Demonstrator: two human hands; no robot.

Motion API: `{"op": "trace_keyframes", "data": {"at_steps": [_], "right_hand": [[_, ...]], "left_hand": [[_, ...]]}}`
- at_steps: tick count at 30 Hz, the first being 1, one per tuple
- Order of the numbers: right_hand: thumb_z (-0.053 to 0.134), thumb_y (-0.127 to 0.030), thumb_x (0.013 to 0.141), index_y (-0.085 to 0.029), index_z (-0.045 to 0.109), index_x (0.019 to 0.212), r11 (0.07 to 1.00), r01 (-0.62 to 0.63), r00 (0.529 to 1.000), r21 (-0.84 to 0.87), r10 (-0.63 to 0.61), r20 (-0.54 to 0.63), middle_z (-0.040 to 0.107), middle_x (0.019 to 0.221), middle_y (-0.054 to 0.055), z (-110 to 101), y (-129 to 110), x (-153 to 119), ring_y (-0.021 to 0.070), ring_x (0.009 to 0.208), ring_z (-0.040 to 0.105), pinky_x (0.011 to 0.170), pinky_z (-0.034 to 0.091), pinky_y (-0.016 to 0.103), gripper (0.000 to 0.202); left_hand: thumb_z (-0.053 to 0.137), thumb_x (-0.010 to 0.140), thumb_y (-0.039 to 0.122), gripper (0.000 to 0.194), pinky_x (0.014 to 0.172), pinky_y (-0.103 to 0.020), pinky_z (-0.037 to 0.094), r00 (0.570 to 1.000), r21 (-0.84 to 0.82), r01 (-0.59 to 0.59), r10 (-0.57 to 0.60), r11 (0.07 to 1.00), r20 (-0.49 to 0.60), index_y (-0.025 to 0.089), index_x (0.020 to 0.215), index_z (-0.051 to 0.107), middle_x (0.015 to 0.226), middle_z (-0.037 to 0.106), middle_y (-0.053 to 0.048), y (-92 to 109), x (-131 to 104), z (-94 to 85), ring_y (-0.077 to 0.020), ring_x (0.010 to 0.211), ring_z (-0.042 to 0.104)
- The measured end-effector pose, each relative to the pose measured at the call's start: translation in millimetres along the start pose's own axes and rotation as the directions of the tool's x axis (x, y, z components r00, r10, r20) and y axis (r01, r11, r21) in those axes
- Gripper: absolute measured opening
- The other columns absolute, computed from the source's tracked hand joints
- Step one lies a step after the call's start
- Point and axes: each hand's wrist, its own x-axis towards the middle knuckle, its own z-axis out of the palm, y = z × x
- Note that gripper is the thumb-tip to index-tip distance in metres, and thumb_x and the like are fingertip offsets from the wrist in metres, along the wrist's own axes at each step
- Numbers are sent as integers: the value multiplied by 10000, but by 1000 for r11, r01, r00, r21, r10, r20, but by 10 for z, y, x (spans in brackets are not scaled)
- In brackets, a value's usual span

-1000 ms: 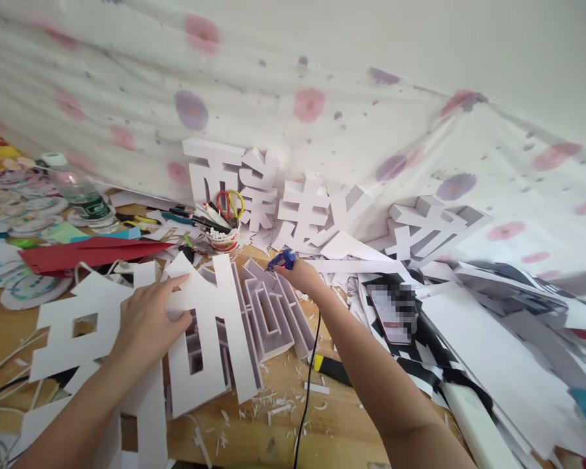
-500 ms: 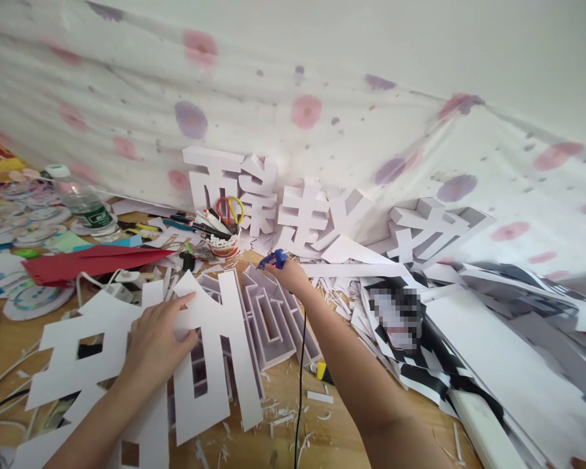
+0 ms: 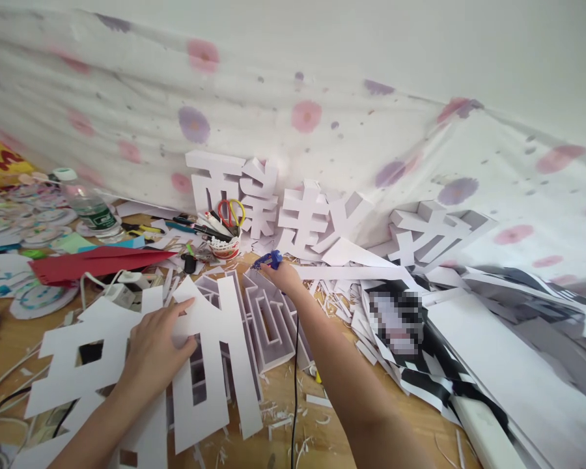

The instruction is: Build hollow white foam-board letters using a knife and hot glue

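Observation:
My left hand (image 3: 151,345) grips a flat white cut-out (image 3: 202,391) shaped like part of a character, thumb and fingers at its upper left part. The cut-out leans over a hollow white letter frame (image 3: 273,326) of thin upright walls lying on the table. My right hand (image 3: 284,277) is closed around a blue glue gun (image 3: 268,260), whose nozzle points left over the frame's far end. A black cord (image 3: 295,391) hangs from it. Left of my left hand lies another white cut-out (image 3: 61,365).
Finished white block characters (image 3: 305,218) stand against a flowered plastic sheet (image 3: 244,85). A cup (image 3: 224,246) holds scissors and pens. A water bottle (image 3: 95,212), red paper (image 3: 97,262) and white cables (image 3: 4,384) lie left; white sheets (image 3: 493,352) and paper scraps (image 3: 339,299) lie right.
My right hand with the glue gun has shifted slightly left along the frame's far end. The left hand keeps its hold on the cut-out. The camera view has moved a little.

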Motion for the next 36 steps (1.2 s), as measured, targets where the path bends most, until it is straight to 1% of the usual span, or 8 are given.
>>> {"op": "trace_keyframes", "data": {"at_steps": [9, 14, 21, 27, 31, 36], "right_hand": [[471, -542, 815, -159, 653, 955, 999, 21, 999, 44, -23, 45, 688, 921, 109, -44, 30, -94, 237, 839, 632, 697, 450, 289, 447], [483, -540, 809, -165, 643, 988, 998, 37, 998, 52, -40, 54, 681, 952, 105, -41, 41, -110, 243, 861, 625, 710, 447, 293, 445], [496, -546, 801, -185, 650, 980, 997, 52, 996, 49, -56, 73, 682, 940, 74, -52, 102, -131, 217, 857, 618, 708, 438, 271, 431], [500, -531, 803, -149, 656, 957, 998, 47, 994, 51, -52, 96, 682, 901, 98, -121, 131, -210, 223, 826, 619, 684, 429, 272, 441], [491, -542, 803, -153, 659, 946, 998, 40, 994, 42, -44, 103, 681, 848, 88, -133, 168, -230, 216, 776, 620, 652, 425, 266, 447], [492, -554, 796, -154, 662, 924, 999, 38, 994, 34, -41, 102, 676, 840, 90, -144, 238, -252, 218, 773, 616, 628, 419, 260, 453]], "left_hand": [[432, 686, 287, 537, 910, -470, 383, 1000, 0, 3, -3, 1000, 3, 206, 1212, 507, 1104, 604, -95, 0, -1, 7, -304, 1063, 512], [436, 693, 280, 528, 918, -462, 379, 1000, -4, 5, -5, 1000, 14, 222, 1214, 500, 1108, 605, -89, 1, -12, -11, -299, 1076, 509], [433, 704, 285, 532, 911, -472, 378, 1000, 6, 11, -11, 1000, 18, 202, 1226, 496, 1088, 605, -99, 14, -20, -29, -311, 1073, 506], [436, 715, 286, 530, 914, -467, 369, 1000, 9, 15, -15, 1000, 25, 205, 1235, 488, 1089, 602, -98, 18, -24, -36, -314, 1079, 494], [442, 708, 282, 528, 912, -454, 374, 1000, 23, 15, -15, 1000, 14, 215, 1229, 493, 1073, 606, -91, 14, -23, -28, -309, 1073, 500], [443, 705, 277, 529, 912, -461, 375, 1000, 28, 15, -15, 999, 14, 217, 1229, 492, 1087, 605, -91, 23, -23, -33, -311, 1074, 500]]}}
